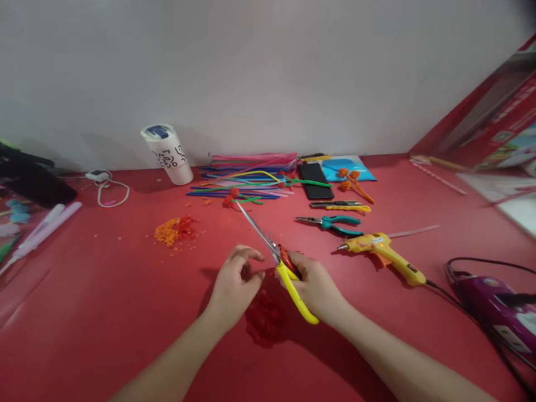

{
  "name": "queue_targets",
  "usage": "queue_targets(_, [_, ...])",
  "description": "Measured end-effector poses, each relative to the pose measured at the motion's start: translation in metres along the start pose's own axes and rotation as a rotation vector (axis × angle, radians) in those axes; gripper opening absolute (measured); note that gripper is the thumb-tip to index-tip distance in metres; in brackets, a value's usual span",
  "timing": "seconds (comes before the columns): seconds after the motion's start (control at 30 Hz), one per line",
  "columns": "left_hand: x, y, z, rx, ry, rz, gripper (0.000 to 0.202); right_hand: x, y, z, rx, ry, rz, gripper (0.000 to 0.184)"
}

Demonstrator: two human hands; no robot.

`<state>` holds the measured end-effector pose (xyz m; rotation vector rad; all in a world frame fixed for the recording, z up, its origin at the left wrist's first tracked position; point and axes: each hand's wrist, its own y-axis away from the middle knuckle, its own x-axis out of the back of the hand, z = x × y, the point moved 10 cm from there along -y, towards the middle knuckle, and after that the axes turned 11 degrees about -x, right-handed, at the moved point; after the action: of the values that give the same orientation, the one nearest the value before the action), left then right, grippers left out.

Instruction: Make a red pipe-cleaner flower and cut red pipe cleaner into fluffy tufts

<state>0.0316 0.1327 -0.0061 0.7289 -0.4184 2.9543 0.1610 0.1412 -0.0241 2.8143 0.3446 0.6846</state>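
Note:
A pair of scissors (pixel 298 296) with yellow handles is in my right hand (pixel 318 287), whose fingers are wrapped round it. Its long metal blades point away and to the left, above the table. Something small and red (pixel 287 258) shows by the pivot, close to my right fingers; its kind is unclear. My left hand (pixel 237 285) is just left of the scissors, fingers bent and thumb apart, with nothing visible between them. Beneath and between both hands lies a dark red pile (pixel 268 324), partly in shadow.
Orange and red clippings (pixel 173 230) lie to the left. Several pipe cleaners (pixel 251 167) stretch along the back, near a white tumbler (pixel 170 156) and a phone (pixel 316 181). On the right are pliers (pixel 330 222), a utility knife (pixel 341 206), a corded glue gun (pixel 381 248) and a purple device (pixel 498 312).

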Motion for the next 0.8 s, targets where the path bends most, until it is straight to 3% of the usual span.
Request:
queue_targets(0.13, [-0.012,0.002,0.003,-0.022,0.015,-0.082,0.007,-0.002,0.000,-0.001,-0.001,0.006,-0.010,0.019])
queue_targets(0.47, [-0.017,0.003,0.003,-0.008,0.059,-0.098,0.008,-0.002,0.002,-0.007,0.029,0.059,-0.004,0.024])
queue_targets(0.57, [-0.006,0.001,-0.006,0.094,0.241,0.006,0.003,0.001,0.001,-0.008,0.040,0.126,-0.008,0.023])
queue_targets(0.7, [0.012,0.006,-0.031,0.321,0.612,0.249,0.010,0.007,0.001,-0.008,0.036,0.439,0.031,0.029])
queue_targets(0.8, [0.021,0.007,-0.037,0.359,0.814,0.384,0.013,0.002,0.006,-0.013,0.124,0.654,0.043,0.035])
